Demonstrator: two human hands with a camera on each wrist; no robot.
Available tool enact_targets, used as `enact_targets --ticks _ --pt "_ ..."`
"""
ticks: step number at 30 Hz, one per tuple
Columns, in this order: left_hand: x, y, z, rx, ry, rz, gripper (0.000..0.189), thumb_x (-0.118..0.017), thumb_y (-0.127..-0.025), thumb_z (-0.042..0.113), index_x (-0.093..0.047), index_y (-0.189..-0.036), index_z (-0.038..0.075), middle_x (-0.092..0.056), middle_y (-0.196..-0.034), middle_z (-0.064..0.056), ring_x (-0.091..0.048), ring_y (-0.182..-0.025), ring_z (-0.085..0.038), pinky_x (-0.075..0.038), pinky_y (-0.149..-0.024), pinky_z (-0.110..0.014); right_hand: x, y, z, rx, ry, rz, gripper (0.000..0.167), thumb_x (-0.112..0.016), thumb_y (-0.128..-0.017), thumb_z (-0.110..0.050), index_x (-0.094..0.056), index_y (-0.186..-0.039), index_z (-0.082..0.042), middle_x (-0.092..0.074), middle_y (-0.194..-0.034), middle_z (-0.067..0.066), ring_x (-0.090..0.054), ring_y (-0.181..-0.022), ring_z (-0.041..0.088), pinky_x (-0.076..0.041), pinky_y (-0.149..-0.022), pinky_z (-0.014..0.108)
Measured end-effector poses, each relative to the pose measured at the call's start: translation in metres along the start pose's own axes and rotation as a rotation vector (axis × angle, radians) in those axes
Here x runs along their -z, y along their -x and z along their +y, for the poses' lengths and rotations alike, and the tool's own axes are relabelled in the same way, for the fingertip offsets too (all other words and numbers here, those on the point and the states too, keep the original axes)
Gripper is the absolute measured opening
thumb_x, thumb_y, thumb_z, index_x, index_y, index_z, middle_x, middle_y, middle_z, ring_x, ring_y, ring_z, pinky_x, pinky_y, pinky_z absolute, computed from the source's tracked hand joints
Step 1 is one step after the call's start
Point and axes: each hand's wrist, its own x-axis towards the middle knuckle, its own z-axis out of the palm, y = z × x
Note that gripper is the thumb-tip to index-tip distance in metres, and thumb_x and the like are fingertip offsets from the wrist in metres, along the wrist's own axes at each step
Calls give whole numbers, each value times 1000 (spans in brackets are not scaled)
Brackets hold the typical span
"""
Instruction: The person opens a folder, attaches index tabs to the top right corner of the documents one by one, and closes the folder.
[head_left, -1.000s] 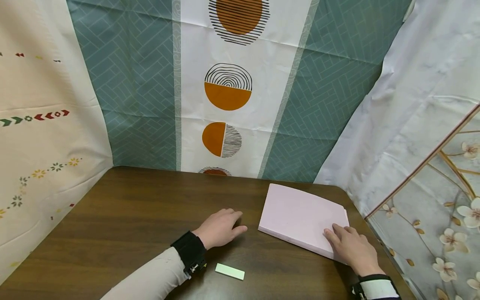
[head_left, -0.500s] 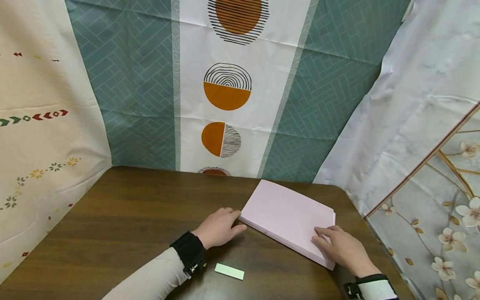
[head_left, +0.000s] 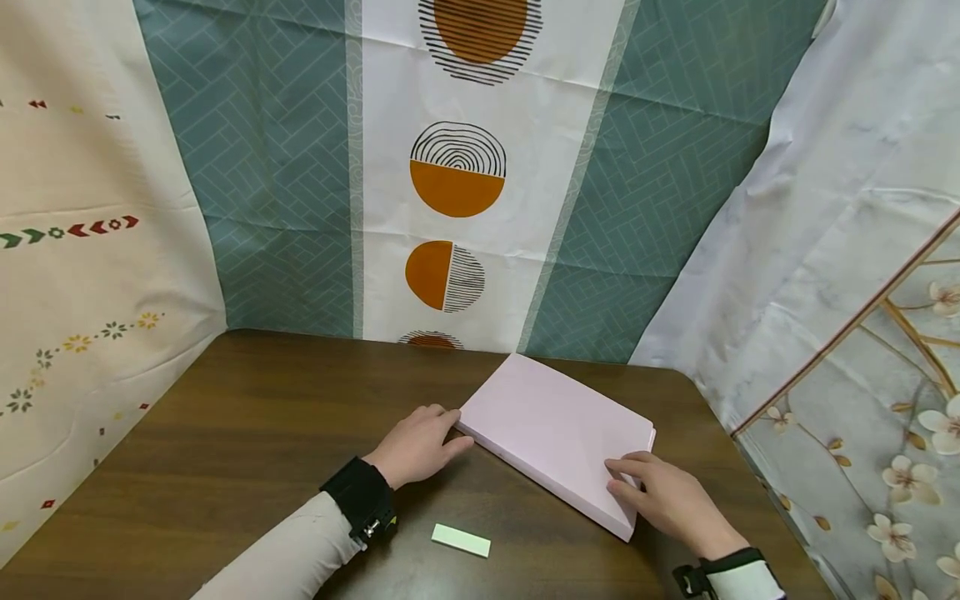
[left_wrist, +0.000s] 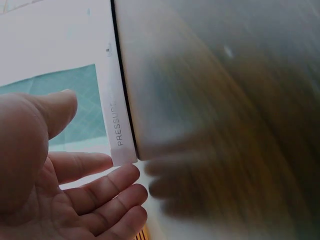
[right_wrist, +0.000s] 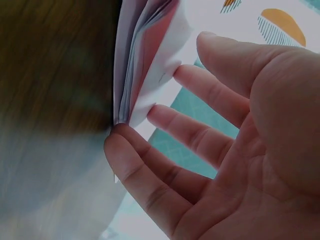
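Note:
A pale pink folder (head_left: 558,429) lies at an angle on the brown table, with "PRESSURE" printed on its spine (left_wrist: 119,125) in the left wrist view. Loose sheets (right_wrist: 131,65) show between its covers in the right wrist view. My left hand (head_left: 416,442) touches the left end of the spine with its fingertips, the fingers loosely extended. At the near right corner, my right hand (head_left: 667,496) has fingertips on the top cover and others against the folder's edge. Neither thumb pinches the folder.
A small pale green strip (head_left: 461,540) lies on the table (head_left: 247,442) in front of the folder, to the right of my left wrist. Patterned cloths hang behind the table (head_left: 292,167) and along both sides.
The folder has slid left and turned clockwise, and its left end now meets my left hand. My right hand has moved left with it; the left hand has shifted slightly left.

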Motion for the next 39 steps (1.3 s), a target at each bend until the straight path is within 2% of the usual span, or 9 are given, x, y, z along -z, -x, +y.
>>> enact_targets --ticks 8,14,18,30,36,39 --pt "9 6 -11 55 -16 18 63 -73 -108 41 -63 -149 -5 -65 -144 -24 -60 -134 -40 -50 -113 -55 -5 -3 -19 59 -14 -2 37 -82 -100 -37 -81 -134 -21 -73 -130 0 -69 -97 14 -59 -91 49" --pt "13 9 -20 84 -24 32 64 -72 -108 40 -61 -151 -6 -63 -145 -27 -59 -135 -43 -48 -115 -58 -10 -2 -32 162 4 42 32 -81 -101 -35 -83 -131 -22 -73 -127 -3 -69 -94 9 -59 -84 41" --pt "14 11 -25 96 -31 42 64 -72 -109 41 -61 -151 -6 -63 -145 -27 -59 -136 -44 -48 -114 -58 -14 -2 -39 217 -8 43 31 -81 -102 -35 -83 -130 -22 -73 -126 -3 -68 -91 6 -57 -80 38" --pt "5 17 -28 103 -23 49 64 -73 -108 39 -60 -151 -6 -60 -151 -28 -57 -139 -45 -47 -116 -59 -28 -3 -66 295 -35 9 32 -84 -100 -31 -82 -129 -19 -72 -129 0 -68 -95 9 -60 -86 42" --pt "7 21 -27 104 -11 56 62 -74 -107 37 -61 -152 -3 -62 -148 -26 -58 -137 -43 -48 -114 -59 -30 -7 -80 361 -48 45 32 -84 -100 -25 -80 -130 -16 -72 -132 3 -66 -91 7 -60 -84 38" --pt "9 21 -25 87 -14 58 61 -75 -107 37 -62 -152 -1 -63 -146 -26 -59 -135 -42 -49 -113 -58 -31 -8 -87 386 -38 61 33 -85 -99 -23 -79 -131 -14 -71 -132 4 -68 -96 12 -60 -86 38"
